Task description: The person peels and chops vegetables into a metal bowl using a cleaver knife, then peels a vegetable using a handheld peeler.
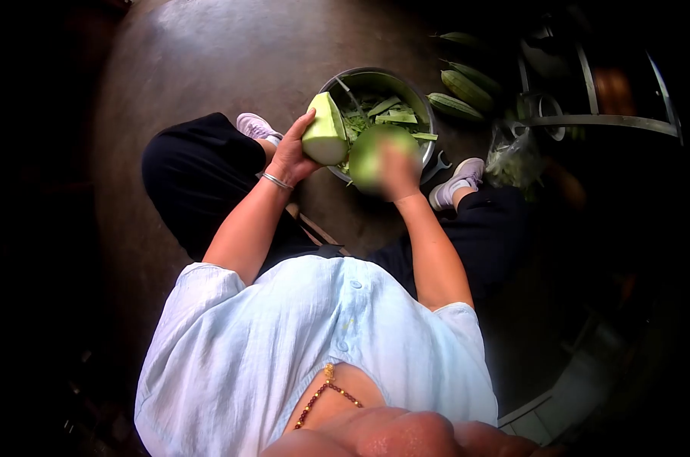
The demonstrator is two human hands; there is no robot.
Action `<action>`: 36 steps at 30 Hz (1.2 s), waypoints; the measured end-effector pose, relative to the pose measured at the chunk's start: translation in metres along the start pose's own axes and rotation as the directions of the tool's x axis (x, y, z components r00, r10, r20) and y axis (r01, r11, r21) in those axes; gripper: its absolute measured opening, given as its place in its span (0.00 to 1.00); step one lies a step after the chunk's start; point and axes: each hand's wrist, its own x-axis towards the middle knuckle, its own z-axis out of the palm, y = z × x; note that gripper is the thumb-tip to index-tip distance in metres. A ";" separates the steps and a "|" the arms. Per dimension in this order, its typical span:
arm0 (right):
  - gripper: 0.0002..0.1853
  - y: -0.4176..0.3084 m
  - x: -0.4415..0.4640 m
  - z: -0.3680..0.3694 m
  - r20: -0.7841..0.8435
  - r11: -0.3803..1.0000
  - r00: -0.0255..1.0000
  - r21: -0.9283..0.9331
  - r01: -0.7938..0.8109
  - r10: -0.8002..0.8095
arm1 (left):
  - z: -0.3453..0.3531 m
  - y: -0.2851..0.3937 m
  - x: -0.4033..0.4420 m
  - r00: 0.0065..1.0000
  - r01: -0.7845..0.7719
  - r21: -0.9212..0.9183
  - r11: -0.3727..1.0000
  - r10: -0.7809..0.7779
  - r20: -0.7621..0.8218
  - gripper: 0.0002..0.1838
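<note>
My left hand (292, 156) is wrapped round a peeled pale green gourd piece (326, 133) with a flat cut face, at the left rim of a metal bowl (425, 103). Green peelings and cut strips (394, 114) lie inside the bowl. Over the bowl's near right side is my right hand (398, 167), its fingers blurred. A round green shape (368, 156), also blurred, lies against that hand; whether the fingers grip it cannot be made out.
Several long green gourds (467, 90) lie on the floor (208, 53) right of the bowl. A plastic bag of greens (515, 156) sits beside my right shoe (461, 183). Farther right stands a metal-framed rack (604, 120). My left shoe (255, 126) is left of the bowl.
</note>
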 end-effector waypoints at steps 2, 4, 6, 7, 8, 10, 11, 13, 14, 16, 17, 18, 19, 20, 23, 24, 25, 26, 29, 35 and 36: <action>0.12 -0.019 0.007 -0.015 0.023 0.962 0.986 -0.216 0.168 -0.167 | -0.020 -0.003 0.013 0.995 -0.042 -0.109 0.993 0.032 -0.091 0.22; 0.12 -0.030 0.006 -0.014 -0.030 0.915 0.963 -0.322 0.244 -0.267 | -0.030 0.010 0.011 0.992 0.121 -0.038 0.992 -0.120 0.025 0.21; 0.09 -0.032 0.006 -0.010 -0.093 0.887 0.934 -0.359 0.291 -0.344 | -0.036 0.017 0.022 0.964 0.242 0.071 0.968 -0.231 -0.135 0.26; 0.08 -0.034 0.006 -0.013 -0.108 0.884 0.926 -0.357 0.303 -0.361 | -0.036 0.019 0.022 0.951 0.272 0.089 0.958 -0.254 -0.177 0.28; 0.07 -0.035 0.006 -0.014 -0.124 0.880 0.917 -0.356 0.315 -0.378 | -0.036 0.020 0.023 0.937 0.303 0.106 0.947 -0.275 -0.217 0.30; 0.05 -0.024 0.002 -0.002 -0.154 0.881 0.906 -0.344 0.324 -0.394 | -0.028 0.020 0.022 0.941 0.300 0.089 0.950 -0.280 -0.191 0.32; 0.04 -0.019 0.000 0.003 -0.169 0.882 0.900 -0.337 0.330 -0.402 | -0.024 0.017 0.018 0.948 0.281 0.052 0.958 -0.269 -0.169 0.32; 0.05 -0.027 0.002 -0.002 -0.137 0.874 0.911 -0.367 0.319 -0.390 | -0.025 0.016 0.019 0.953 0.278 0.029 0.960 -0.272 -0.133 0.32; 0.06 -0.030 0.003 -0.003 -0.120 0.869 0.916 -0.382 0.314 -0.384 | -0.032 0.018 0.023 0.950 0.296 0.044 0.954 -0.289 -0.118 0.32; 0.06 -0.029 0.003 -0.001 -0.131 0.866 0.908 -0.379 0.325 -0.398 | -0.031 0.018 0.022 0.951 0.298 0.063 0.952 -0.290 -0.110 0.32; 0.07 -0.028 0.003 -0.001 -0.137 0.865 0.904 -0.378 0.330 -0.405 | -0.031 0.016 0.020 0.955 0.283 0.068 0.957 -0.274 -0.117 0.32; 0.06 -0.027 0.002 0.000 -0.132 0.864 0.908 -0.389 0.321 -0.397 | -0.029 0.015 0.018 0.959 0.267 0.073 0.961 -0.257 -0.122 0.32; 0.04 -0.026 0.001 0.002 -0.127 0.861 0.912 -0.401 0.312 -0.390 | -0.035 0.015 0.023 0.953 0.298 0.073 0.952 -0.292 -0.084 0.32; 0.03 -0.025 0.001 0.003 -0.124 0.859 0.915 -0.413 0.304 -0.383 | -0.045 0.016 0.032 0.944 0.329 0.075 0.941 -0.326 -0.044 0.31; 0.04 -0.025 0.001 0.005 -0.144 0.883 0.925 -0.379 0.276 -0.351 | -0.036 0.002 0.016 0.988 0.146 0.094 0.985 -0.140 -0.066 0.28; 0.04 -0.026 0.001 0.004 -0.137 0.884 0.925 -0.373 0.282 -0.353 | -0.030 -0.004 0.009 0.995 0.038 0.106 0.994 -0.028 -0.094 0.27; 0.04 -0.026 0.002 0.001 -0.132 0.884 0.925 -0.369 0.287 -0.355 | -0.033 -0.003 0.014 0.992 0.067 0.079 0.995 -0.058 -0.111 0.25; 0.04 -0.025 0.003 -0.001 -0.127 0.886 0.926 -0.362 0.291 -0.356 | -0.035 -0.002 0.018 0.994 0.084 0.074 0.994 -0.078 -0.083 0.25; 0.05 -0.027 0.004 -0.002 -0.128 0.866 0.912 -0.387 0.315 -0.389 | -0.054 0.016 0.042 0.951 0.297 0.076 0.952 -0.302 0.072 0.26; 0.05 -0.030 0.004 -0.006 -0.188 0.898 0.901 -0.293 0.327 -0.390 | -0.059 0.010 0.039 0.960 0.250 0.091 0.964 -0.259 0.108 0.26; 0.06 -0.028 0.006 -0.007 -0.152 0.915 0.927 -0.278 0.294 -0.344 | -0.048 0.002 0.033 0.989 0.132 0.075 0.988 -0.136 0.055 0.25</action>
